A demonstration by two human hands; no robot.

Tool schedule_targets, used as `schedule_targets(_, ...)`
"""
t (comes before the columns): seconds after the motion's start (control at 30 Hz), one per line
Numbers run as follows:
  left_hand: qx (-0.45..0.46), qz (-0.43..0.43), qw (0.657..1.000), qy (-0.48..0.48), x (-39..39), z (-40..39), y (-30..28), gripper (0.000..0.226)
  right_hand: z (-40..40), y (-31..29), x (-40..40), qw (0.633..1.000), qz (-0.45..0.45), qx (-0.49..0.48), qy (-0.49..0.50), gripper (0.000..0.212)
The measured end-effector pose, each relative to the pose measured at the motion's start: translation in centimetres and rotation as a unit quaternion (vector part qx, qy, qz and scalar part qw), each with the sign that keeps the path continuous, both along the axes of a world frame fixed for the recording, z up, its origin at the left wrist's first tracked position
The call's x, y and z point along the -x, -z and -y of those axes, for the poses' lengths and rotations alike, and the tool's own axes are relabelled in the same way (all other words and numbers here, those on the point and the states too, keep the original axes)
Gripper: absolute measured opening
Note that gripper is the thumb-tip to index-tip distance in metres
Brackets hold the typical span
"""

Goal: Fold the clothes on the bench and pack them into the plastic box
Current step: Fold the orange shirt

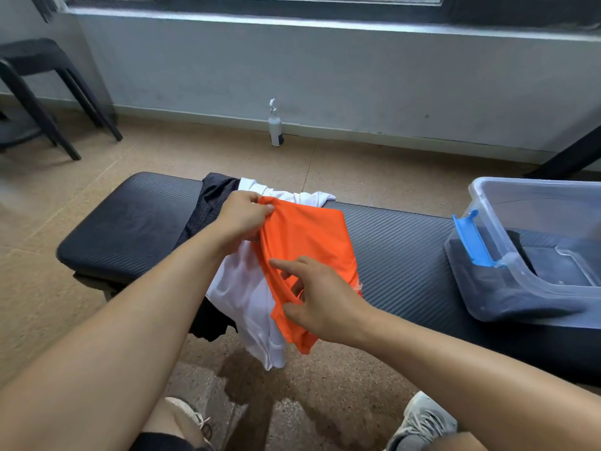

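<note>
An orange garment (309, 236) lies over a white garment (244, 294) and a dark mesh garment (208, 203) on the black padded bench (136, 216). My left hand (242, 216) pinches the orange garment's far left corner. My right hand (320, 297) holds its near edge, fingers hooked into the hem, index finger pointing left. The white and dark garments hang over the bench's near edge. The clear plastic box (533, 255) with a blue latch (473, 239) stands on the bench at the right and holds dark folded fabric.
A white pump bottle (275, 126) stands on the floor by the far wall. A black stool (42, 89) is at the back left, a dark table leg (572, 154) at the back right. My shoes (422, 421) rest on the floor before the bench.
</note>
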State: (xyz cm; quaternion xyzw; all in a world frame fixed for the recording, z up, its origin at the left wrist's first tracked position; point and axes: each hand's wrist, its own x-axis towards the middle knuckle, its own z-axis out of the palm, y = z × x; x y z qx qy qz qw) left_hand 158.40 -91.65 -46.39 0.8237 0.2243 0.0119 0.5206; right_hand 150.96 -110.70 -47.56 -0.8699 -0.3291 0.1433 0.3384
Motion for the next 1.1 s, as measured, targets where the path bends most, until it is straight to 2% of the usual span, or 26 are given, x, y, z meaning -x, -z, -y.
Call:
schedule_targets(0.07, -0.053, -0.013, 0.998, -0.013, -0.2, -0.8, 0.8, 0.013, -0.2, 0.2, 0.3, 0.999, -0.022, 0.02, -0.023, 0.069)
schedule_targets(0.13, -0.113, -0.015, 0.993, -0.02, 0.0, -1.3, 1.0, 0.006, -0.1, 0.3, 0.4, 0.999, -0.02, 0.028, -0.019, 0.056)
schedule_targets(0.17, -0.14, -0.017, 0.99, -0.02, 0.1, -1.5, 1.0, 0.002, 0.1, 0.2, 0.1, 1.0, -0.004, 0.016, 0.002, 0.046)
schedule_targets(0.23, -0.187, -0.021, 0.982, -0.011, 0.3, -1.5, 0.7, 0.01, 1.0, -0.5, -0.9, 0.996, 0.047, 0.008, 0.073, 0.032)
schedule_targets(0.3, -0.232, -0.024, 0.972, 0.007, 0.3, -1.5, 0.7, 0.019, 2.3, -1.4, -2.3, 0.988, 0.072, 0.084, 0.105, 0.03)
schedule_targets(0.4, -0.254, -0.026, 0.967, 0.018, 0.3, -1.6, 0.9, 0.026, 4.0, -1.9, -3.8, 0.964, 0.046, 0.248, 0.083, 0.023)
schedule_targets(0.47, -0.255, -0.025, 0.966, 0.023, 0.3, -1.7, 1.1, 0.025, 4.5, -1.6, -4.0, 0.957, 0.023, 0.277, 0.078, 0.019)
schedule_targets(0.6, -0.267, -0.034, 0.963, 0.028, 0.4, -1.8, 1.2, 0.026, 4.8, -0.9, -4.9, 0.97, 0.007, 0.207, 0.125, 0.027)
schedule_targets(0.7, -0.257, -0.052, 0.964, 0.042, 0.4, -1.6, 1.3, 0.031, 5.1, -0.5, -6.1, 0.967, -0.035, 0.136, 0.212, 0.051)
schedule_targets(0.8, -0.254, -0.068, 0.962, 0.074, 0.7, -1.4, 1.5, 0.039, 5.2, 0.3, -7.4, 0.958, -0.081, 0.106, 0.255, 0.076)
schedule_targets(1.0, -0.267, -0.067, 0.954, 0.118, 0.8, -1.6, 1.3, 0.025, 4.0, 1.0, -8.4, 0.941, -0.164, 0.001, 0.298, 0.081)
schedule_targets(1.03, -0.27, -0.065, 0.953, 0.119, 0.8, -1.6, 1.3, 0.024, 3.8, 1.1, -8.6, 0.938, -0.181, -0.01, 0.296, 0.076)
schedule_targets(1.1, -0.281, -0.054, 0.95, 0.122, 0.9, -1.4, 0.9, 0.023, 3.7, 1.0, -8.8, 0.926, -0.239, -0.041, 0.289, 0.053)
